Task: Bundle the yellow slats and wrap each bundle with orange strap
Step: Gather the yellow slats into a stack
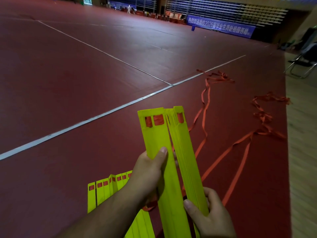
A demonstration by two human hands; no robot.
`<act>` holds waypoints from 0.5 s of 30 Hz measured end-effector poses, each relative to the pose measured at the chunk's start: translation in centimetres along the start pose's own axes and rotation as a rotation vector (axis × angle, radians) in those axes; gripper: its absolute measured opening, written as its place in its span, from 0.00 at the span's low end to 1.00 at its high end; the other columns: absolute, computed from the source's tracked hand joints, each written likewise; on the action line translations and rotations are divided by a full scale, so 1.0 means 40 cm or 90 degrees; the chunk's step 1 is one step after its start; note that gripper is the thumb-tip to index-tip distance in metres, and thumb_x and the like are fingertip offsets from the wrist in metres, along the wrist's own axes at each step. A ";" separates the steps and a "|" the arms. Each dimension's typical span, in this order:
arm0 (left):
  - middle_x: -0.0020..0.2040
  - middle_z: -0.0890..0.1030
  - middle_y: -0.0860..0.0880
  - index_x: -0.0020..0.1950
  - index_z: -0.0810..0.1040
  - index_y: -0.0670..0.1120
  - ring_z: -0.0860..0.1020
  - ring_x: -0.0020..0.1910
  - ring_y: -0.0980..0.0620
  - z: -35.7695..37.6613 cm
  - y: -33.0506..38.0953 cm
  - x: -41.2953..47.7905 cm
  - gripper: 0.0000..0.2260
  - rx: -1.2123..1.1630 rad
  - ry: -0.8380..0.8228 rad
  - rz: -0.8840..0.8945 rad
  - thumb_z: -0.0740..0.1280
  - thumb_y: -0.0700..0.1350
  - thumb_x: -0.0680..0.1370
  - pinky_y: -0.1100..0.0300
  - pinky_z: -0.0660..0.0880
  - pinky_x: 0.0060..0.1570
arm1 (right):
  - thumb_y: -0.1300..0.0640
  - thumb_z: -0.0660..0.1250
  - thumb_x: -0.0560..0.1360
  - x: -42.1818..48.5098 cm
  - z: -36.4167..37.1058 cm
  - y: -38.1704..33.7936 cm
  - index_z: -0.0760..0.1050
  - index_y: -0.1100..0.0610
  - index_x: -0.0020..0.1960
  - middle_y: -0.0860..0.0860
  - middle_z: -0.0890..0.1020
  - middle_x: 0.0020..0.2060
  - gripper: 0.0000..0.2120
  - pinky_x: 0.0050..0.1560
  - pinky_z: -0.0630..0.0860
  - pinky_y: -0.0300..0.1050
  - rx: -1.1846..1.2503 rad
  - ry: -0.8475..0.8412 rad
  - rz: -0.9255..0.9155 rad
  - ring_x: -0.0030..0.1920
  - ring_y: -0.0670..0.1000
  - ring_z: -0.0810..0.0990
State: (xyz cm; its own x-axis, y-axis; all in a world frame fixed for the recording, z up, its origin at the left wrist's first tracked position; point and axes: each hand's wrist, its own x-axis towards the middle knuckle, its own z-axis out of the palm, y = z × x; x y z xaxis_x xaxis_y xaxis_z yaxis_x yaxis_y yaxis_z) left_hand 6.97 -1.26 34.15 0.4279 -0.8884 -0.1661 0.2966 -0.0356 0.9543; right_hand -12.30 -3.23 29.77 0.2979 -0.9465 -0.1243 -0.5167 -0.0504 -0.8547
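Yellow slats [171, 177] tilted upright; left hand [147, 174] curled round the front slat [156, 138]; right hand [211, 217] round the stack [187, 155]

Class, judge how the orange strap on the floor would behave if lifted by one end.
Probably floppy: the orange strap lies in loose curves and twists on the floor. Likely light, since it looks thin and flat. It may snag, as farther lengths sit in tangled heaps.

Red court floor [68, 69] — white lines [103, 115] — bleachers [223, 12]
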 end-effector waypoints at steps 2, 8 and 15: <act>0.43 0.86 0.45 0.52 0.82 0.44 0.85 0.43 0.47 0.006 0.001 0.002 0.14 -0.026 -0.008 -0.030 0.60 0.52 0.83 0.47 0.81 0.51 | 0.52 0.79 0.66 0.001 -0.002 0.000 0.76 0.46 0.52 0.40 0.85 0.37 0.19 0.40 0.76 0.34 0.006 -0.027 -0.011 0.38 0.39 0.83; 0.38 0.82 0.46 0.57 0.78 0.41 0.82 0.36 0.50 0.033 -0.001 -0.010 0.18 -0.105 -0.084 -0.100 0.64 0.55 0.78 0.56 0.80 0.36 | 0.48 0.74 0.62 0.002 -0.009 -0.001 0.77 0.52 0.57 0.49 0.87 0.42 0.24 0.42 0.77 0.38 0.112 -0.165 0.016 0.42 0.47 0.86; 0.53 0.85 0.39 0.62 0.79 0.43 0.85 0.52 0.41 0.012 -0.003 0.006 0.22 -0.175 -0.081 -0.175 0.62 0.58 0.79 0.44 0.82 0.50 | 0.41 0.83 0.54 0.006 -0.012 0.005 0.74 0.55 0.61 0.52 0.87 0.49 0.41 0.46 0.79 0.41 0.179 -0.251 0.024 0.50 0.52 0.86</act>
State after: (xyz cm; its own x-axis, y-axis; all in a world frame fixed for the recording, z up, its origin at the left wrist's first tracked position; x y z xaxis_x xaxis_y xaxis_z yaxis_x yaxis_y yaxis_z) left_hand 6.65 -1.69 34.12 0.1966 -0.9133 -0.3568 0.6093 -0.1713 0.7742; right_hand -12.72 -3.62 29.81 0.5931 -0.7499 -0.2930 -0.3117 0.1217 -0.9423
